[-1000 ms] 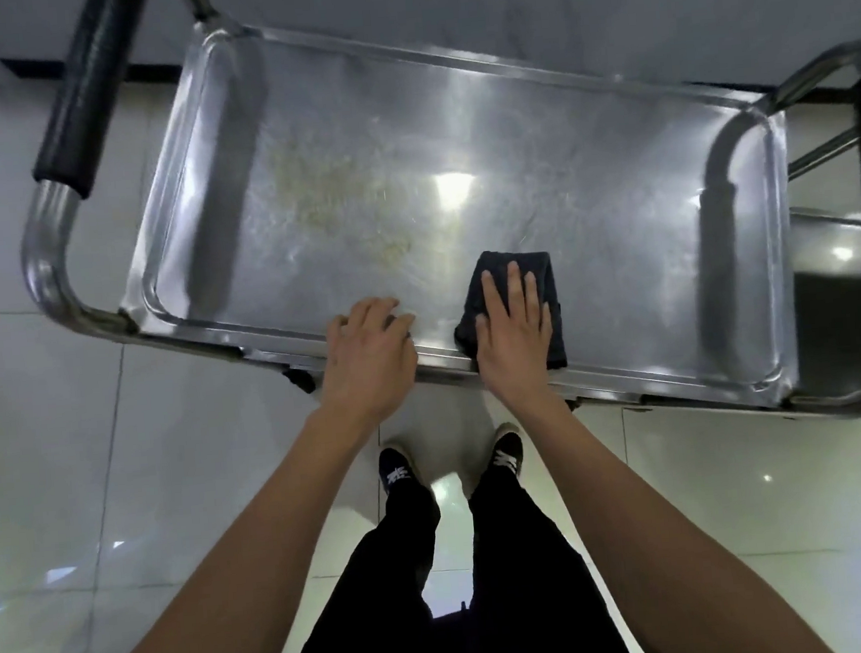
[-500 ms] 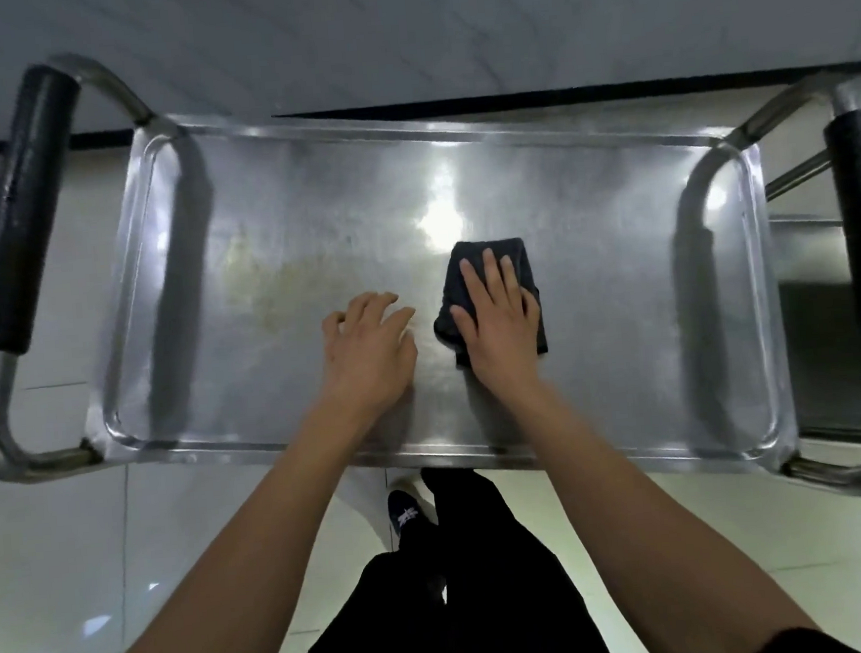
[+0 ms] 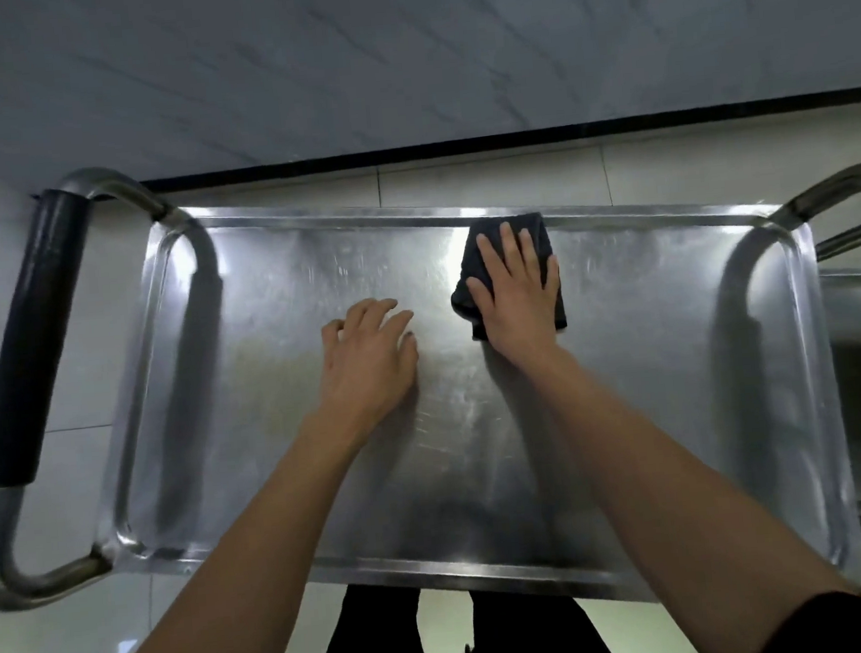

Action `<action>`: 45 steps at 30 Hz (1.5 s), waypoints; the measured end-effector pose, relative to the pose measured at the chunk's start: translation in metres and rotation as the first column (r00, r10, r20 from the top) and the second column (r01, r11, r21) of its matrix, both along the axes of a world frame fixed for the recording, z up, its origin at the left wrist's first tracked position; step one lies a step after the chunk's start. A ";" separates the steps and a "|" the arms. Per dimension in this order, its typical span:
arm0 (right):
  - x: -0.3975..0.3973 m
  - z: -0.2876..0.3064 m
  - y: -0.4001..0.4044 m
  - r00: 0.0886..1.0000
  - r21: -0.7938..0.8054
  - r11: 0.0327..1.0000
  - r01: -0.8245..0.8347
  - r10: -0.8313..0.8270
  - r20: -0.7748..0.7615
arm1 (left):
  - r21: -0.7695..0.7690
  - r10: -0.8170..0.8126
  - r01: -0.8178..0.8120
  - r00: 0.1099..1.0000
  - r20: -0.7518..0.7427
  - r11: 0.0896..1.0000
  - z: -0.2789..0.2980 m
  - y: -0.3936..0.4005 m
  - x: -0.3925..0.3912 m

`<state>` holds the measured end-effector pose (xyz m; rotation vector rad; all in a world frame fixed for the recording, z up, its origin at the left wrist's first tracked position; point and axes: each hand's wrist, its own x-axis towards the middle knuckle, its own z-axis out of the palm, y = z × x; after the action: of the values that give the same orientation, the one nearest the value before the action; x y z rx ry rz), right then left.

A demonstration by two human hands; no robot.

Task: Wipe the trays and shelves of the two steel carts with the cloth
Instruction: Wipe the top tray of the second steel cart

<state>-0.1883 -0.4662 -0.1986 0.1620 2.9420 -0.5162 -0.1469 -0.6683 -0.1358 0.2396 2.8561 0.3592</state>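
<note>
Under the fingers [image 3: 510, 248] of your right hand [image 3: 516, 293] lies the dark cloth [image 3: 540, 235], pressed flat by straight, slightly spread fingers, its far edge touching the back rim of the top tray [image 3: 629, 388]. Your left hand [image 3: 369, 357] rests just beside it on bare steel, fingers loosely curled, holding nothing. Keep the palm flat and the pressure even, work in overlapping passes out from the fingertips toward the dull patch left of your left hand, and brace the cart handle [image 3: 28, 347] if it rolls.
</note>
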 end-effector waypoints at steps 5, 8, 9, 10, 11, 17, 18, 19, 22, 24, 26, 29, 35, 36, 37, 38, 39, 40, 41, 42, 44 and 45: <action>-0.014 0.001 -0.011 0.999 -0.025 0.999 0.039 -0.038 0.006 | -0.001 0.038 -0.038 0.999 -0.005 0.999 -0.007 -0.027 -0.034; -0.012 0.000 -0.022 0.999 -0.007 0.999 0.044 -0.044 0.004 | 0.017 0.053 -0.053 0.999 -0.010 0.998 -0.009 -0.049 -0.047; -0.013 0.000 -0.028 0.999 0.000 0.999 0.046 -0.046 -0.004 | 0.017 0.055 -0.054 0.998 -0.013 0.998 -0.009 -0.057 -0.051; -0.014 0.000 -0.036 0.999 0.004 0.999 0.050 -0.050 -0.009 | 0.008 0.062 -0.062 0.998 -0.016 0.998 -0.010 -0.066 -0.053; -0.016 0.000 -0.045 0.999 0.009 0.999 0.051 -0.050 -0.012 | -0.007 0.084 -0.084 0.996 -0.017 0.996 -0.010 -0.075 -0.055; -0.029 -0.005 -0.118 1.000 0.046 0.999 0.000 0.000 -0.019 | -0.045 0.268 -0.269 0.963 -0.011 0.962 -0.008 -0.152 -0.060; -0.032 -0.006 -0.133 1.000 0.042 0.999 -0.011 0.012 -0.020 | -0.048 0.260 -0.260 0.966 -0.007 0.965 -0.009 -0.164 -0.059; -0.035 -0.006 -0.148 1.000 0.041 0.999 -0.024 0.025 -0.017 | -0.046 0.253 -0.253 0.968 -0.006 0.966 -0.010 -0.175 -0.058; -0.046 -0.006 -0.196 0.997 0.047 0.996 -0.082 0.082 -0.013 | -0.054 0.285 -0.286 0.958 -0.025 0.957 -0.014 -0.207 -0.057; -0.052 -0.005 -0.227 0.992 0.047 0.991 -0.125 0.126 -0.016 | -0.058 0.330 -0.330 0.944 -0.015 0.942 -0.018 -0.226 -0.055; -0.060 -0.006 -0.257 0.985 0.044 0.985 -0.169 0.170 -0.019 | -0.073 0.348 -0.345 0.937 0.024 0.936 -0.020 -0.241 -0.052; -0.075 -0.005 -0.298 0.967 0.014 0.967 -0.253 0.253 -0.024 | -0.101 0.288 -0.281 0.955 0.064 0.954 -0.018 -0.254 -0.047; -0.106 -0.001 -0.367 0.903 -0.076 0.901 -0.427 0.430 0.028 | -0.029 0.333 -0.332 0.938 0.099 0.943 -0.020 -0.266 -0.047; -0.106 -0.001 -0.368 0.900 -0.086 0.898 -0.431 0.434 0.027 | -0.023 0.346 -0.346 0.933 0.101 0.938 -0.021 -0.266 -0.047; -0.105 0.000 -0.367 0.900 -0.095 0.897 -0.432 0.436 0.024 | -0.016 0.351 -0.351 0.931 0.100 0.936 -0.022 -0.266 -0.047; -0.104 -0.001 -0.364 0.900 -0.099 0.896 -0.432 0.436 0.017 | -0.012 0.351 -0.351 0.932 0.095 0.936 -0.023 -0.266 -0.046; -0.101 -0.001 -0.359 0.904 -0.097 0.900 -0.426 0.428 0.008 | -0.011 0.346 -0.347 0.934 0.090 0.938 -0.023 -0.265 -0.045; -0.097 -0.001 -0.354 0.910 -0.092 0.907 -0.412 0.414 0.002 | -0.010 0.340 -0.341 0.936 0.088 0.940 -0.023 -0.265 -0.045; -0.092 -0.002 -0.346 0.918 -0.084 0.915 -0.394 0.396 0.001 | -0.015 0.335 -0.335 0.938 0.087 0.942 -0.024 -0.264 -0.045; -0.087 -0.002 -0.338 0.926 -0.073 0.923 -0.377 0.378 0.004 | -0.028 0.328 -0.326 0.941 0.084 0.945 -0.025 -0.262 -0.044; -0.074 -0.002 -0.316 0.939 -0.055 0.938 -0.343 0.345 0.017 | -0.073 0.311 -0.306 0.947 0.074 0.949 -0.027 -0.257 -0.042; -0.067 -0.002 -0.303 0.946 -0.052 0.945 -0.323 0.325 0.022 | -0.092 0.304 -0.297 0.950 0.071 0.950 -0.028 -0.252 -0.041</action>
<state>-0.2558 -0.7692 -0.2003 -0.3130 2.8391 -0.5260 -0.1879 -0.9203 -0.1639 -0.2257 2.8143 0.3015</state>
